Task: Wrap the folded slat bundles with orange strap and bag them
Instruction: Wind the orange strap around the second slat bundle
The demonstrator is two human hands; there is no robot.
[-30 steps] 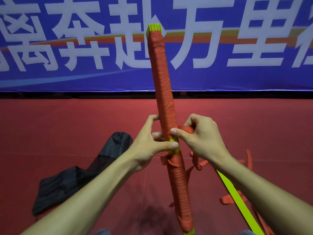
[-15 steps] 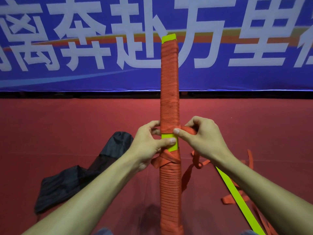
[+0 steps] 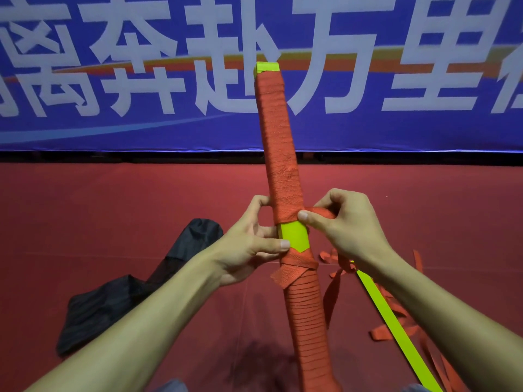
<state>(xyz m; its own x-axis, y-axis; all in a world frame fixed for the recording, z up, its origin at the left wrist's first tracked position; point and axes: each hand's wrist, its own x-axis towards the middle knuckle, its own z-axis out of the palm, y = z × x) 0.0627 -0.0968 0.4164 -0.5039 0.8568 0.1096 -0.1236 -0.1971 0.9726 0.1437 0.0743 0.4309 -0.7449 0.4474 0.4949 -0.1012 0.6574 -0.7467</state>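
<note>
A long bundle of yellow-green slats (image 3: 294, 239) stands nearly upright in front of me, wound with orange strap (image 3: 280, 154) over most of its length. A bare yellow-green patch shows at mid height. My left hand (image 3: 252, 244) grips the bundle there, thumb lying just below the bare patch. My right hand (image 3: 343, 222) pinches the running end of the orange strap at the bundle's right side, level with the top of the patch. Loose strap trails down to the floor on the right.
A black bag (image 3: 135, 290) lies crumpled on the red floor at the left. A single yellow-green slat (image 3: 393, 326) and tangled orange strap (image 3: 402, 326) lie at the right. A blue banner with white characters (image 3: 113, 80) runs along the back.
The bundle has tilted from leaning left to upright, then slightly left at its top. The bare yellow-green patch between the wraps has grown. Both hands stay at mid height.
</note>
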